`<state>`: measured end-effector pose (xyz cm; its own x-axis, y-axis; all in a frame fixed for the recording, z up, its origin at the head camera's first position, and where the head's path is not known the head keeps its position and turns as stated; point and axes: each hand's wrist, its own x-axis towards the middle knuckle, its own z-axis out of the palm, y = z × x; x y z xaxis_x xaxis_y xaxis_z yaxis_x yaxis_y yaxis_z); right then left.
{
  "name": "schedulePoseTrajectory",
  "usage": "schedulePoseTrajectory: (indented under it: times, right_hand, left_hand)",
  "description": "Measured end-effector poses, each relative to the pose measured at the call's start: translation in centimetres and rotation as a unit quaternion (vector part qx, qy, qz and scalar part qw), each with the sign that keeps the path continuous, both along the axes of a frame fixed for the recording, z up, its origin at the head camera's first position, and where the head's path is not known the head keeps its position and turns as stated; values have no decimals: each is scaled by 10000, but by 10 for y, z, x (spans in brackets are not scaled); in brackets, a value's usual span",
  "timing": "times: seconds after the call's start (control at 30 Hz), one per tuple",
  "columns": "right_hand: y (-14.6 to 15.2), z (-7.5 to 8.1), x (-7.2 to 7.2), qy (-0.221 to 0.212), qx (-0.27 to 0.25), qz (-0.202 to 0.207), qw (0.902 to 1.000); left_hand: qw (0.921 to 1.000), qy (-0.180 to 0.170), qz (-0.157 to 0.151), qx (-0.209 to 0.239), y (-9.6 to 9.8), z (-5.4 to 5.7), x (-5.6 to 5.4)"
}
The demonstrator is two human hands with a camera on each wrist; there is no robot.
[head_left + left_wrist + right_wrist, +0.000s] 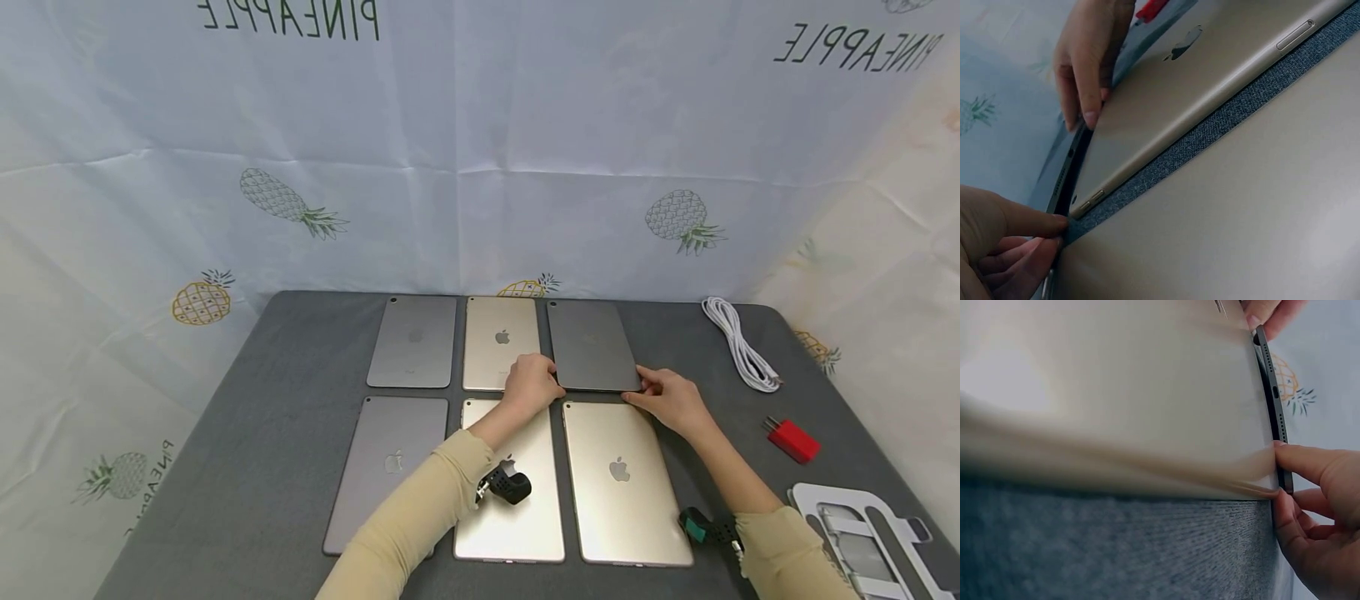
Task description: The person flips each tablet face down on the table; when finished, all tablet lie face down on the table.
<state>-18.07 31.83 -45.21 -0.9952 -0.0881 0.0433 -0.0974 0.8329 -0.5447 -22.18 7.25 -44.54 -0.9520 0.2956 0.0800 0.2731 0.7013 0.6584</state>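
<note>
A dark grey tablet (592, 346) lies back-up at the far right of two rows of tablets. My left hand (531, 385) pinches its near left corner, thumb and fingertips on the edge. At the near right corner, my right hand (670, 402) holds the tablet between thumb and fingers; the right wrist view shows this grip on the dark edge (1276, 394). Just in front lies a gold tablet (626, 483), with a narrow gap between the two. Under my left forearm is a paler gold tablet (517, 521), partly covered.
Other tablets lie to the left: a gold one (501, 333), a grey one (414, 342) and another grey one (390, 458). On the right are a coiled white cable (738, 346), a red charger plug (793, 440) and a white folding stand (862, 533). A pineapple-print cloth (480, 225) hangs behind.
</note>
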Motion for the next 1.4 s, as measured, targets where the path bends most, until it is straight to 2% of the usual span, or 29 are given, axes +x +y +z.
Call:
schedulePoseTrajectory:
  times: [0.27, 0.43, 0.77, 0.93, 1.07, 1.27, 1.4]
  right_hand:
    - [1, 0, 2, -78, -35, 127, 9999]
    - [-1, 2, 4, -85, -89, 194, 9997]
    - [-1, 0, 2, -109, -160, 111, 9998]
    - [-1, 0, 0, -123, -228, 37, 9997]
    - [-3, 1, -1, -44, -85, 92, 9999]
    - [-9, 2, 1, -34, 69, 113, 9999]
    - [-18, 3, 0, 245, 161, 141, 9995]
  left_hand:
    - [9990, 234, -67, -366, 0, 1, 2]
    - [9987, 290, -118, -414, 0, 0, 2]
    - [9991, 362, -203, -105, -3, -4, 1]
    - [9993, 186, -319, 88, -3, -7, 0]
    - [9987, 15, -412, 287, -4, -7, 0]
    - [9980, 7, -554, 294, -7, -10, 0]
    - [9969, 32, -590, 513, -11, -9, 3]
